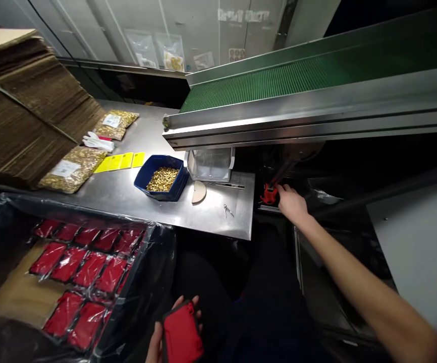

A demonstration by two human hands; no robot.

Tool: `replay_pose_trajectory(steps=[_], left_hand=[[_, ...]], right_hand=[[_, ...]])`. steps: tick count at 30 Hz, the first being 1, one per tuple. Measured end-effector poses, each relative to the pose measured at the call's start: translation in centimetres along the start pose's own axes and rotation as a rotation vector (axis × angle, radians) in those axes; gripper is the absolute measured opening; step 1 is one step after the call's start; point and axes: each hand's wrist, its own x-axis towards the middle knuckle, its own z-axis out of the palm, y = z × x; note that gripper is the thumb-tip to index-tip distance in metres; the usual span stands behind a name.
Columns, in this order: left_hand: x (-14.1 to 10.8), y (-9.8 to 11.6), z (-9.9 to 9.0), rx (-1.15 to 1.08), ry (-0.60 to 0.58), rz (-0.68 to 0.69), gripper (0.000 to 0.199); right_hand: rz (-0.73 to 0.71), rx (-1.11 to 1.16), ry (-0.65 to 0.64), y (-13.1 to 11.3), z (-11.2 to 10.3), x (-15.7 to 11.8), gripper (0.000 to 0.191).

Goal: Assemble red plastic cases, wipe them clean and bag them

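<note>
Low in the view, my left hand point(157, 343) is wrapped round a red case with black edges point(182, 333), its red face up. My right hand point(292, 203) reaches out past the right end of the metal table, its fingertips at a red-orange object point(269, 193) in a dark recess under the conveyor. Whether those fingers grip it is too small to tell. A blue bin point(183, 189) on the table holds small gold-coloured pieces point(162, 179). Beside it lie a beige half-round disc point(199, 192) and small metal pliers point(227, 209).
A green conveyor point(256, 86) slants over the metal table point(127, 196). At the left, a lined crate point(161, 237) holds several wrapped red cases point(90, 269); behind it are stacked cardboard point(29, 111), bags of gold pieces point(90, 157) and yellow cards point(115, 162). A clear tray point(211, 165) sits under the conveyor.
</note>
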Motion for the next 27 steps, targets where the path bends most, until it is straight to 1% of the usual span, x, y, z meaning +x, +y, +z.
replay_pose_trajectory(steps=[1, 3, 5, 7, 9, 12, 13, 15, 17, 19, 21, 23, 25, 27], left_hand=[[1.1, 0.2, 1.1, 0.045, 0.007, 0.014, 0.061], [3.7, 0.3, 4.0, 0.156, 0.054, 0.008, 0.052], [6.5, 0.0, 6.9, 0.219, 0.09, -0.081, 0.049], [9.2, -0.6, 9.1, 0.261, 0.103, -0.134, 0.047], [11.2, -1.3, 10.3, 0.295, 0.127, -0.144, 0.045], [12.7, -2.1, 10.6, 0.34, 0.182, -0.135, 0.043], [12.9, -2.3, 10.6, 0.354, 0.2, -0.131, 0.042], [12.8, -2.5, 10.4, 0.386, 0.231, -0.126, 0.042], [12.5, -2.5, 10.3, 0.428, 0.252, -0.121, 0.042], [12.0, -2.5, 10.3, 0.487, 0.263, -0.118, 0.043], [11.4, -2.6, 10.4, 0.558, 0.263, -0.111, 0.045], [10.9, -2.9, 10.4, 0.627, 0.252, -0.098, 0.047], [10.5, -3.2, 10.3, 0.685, 0.228, -0.086, 0.049], [10.3, -3.4, 10.2, 0.732, 0.196, -0.081, 0.05]], right_hand=[[-0.035, -0.021, -0.027, 1.6, 0.7, 0.6, 0.054], [-0.127, -0.044, -0.084, 3.7, 2.4, 2.3, 0.057], [-0.213, -0.053, -0.123, 4.9, 3.8, 4.2, 0.05], [-0.275, -0.058, -0.137, 5.5, 4.8, 6.0, 0.041], [-0.32, -0.062, -0.136, 5.9, 5.4, 7.3, 0.042], [-0.394, -0.055, -0.146, 6.6, 5.5, 7.7, 0.04], [-0.428, -0.047, -0.162, 6.9, 5.5, 7.2, 0.04], [-0.497, -0.024, -0.216, 7.3, 5.3, 5.4, 0.037], [-0.554, 0.0, -0.287, 7.4, 5.0, 2.5, 0.033], [-0.6, 0.017, -0.352, 6.9, 4.8, -1.2, 0.032], [-0.659, 0.033, -0.417, 5.7, 4.6, -4.9, 0.029], [-0.721, 0.048, -0.497, 4.0, 4.6, -7.9, 0.023], [-0.748, 0.044, -0.581, 2.1, 4.7, -10.1, 0.02], [-0.716, 0.017, -0.632, 0.3, 4.8, -11.5, 0.017]])
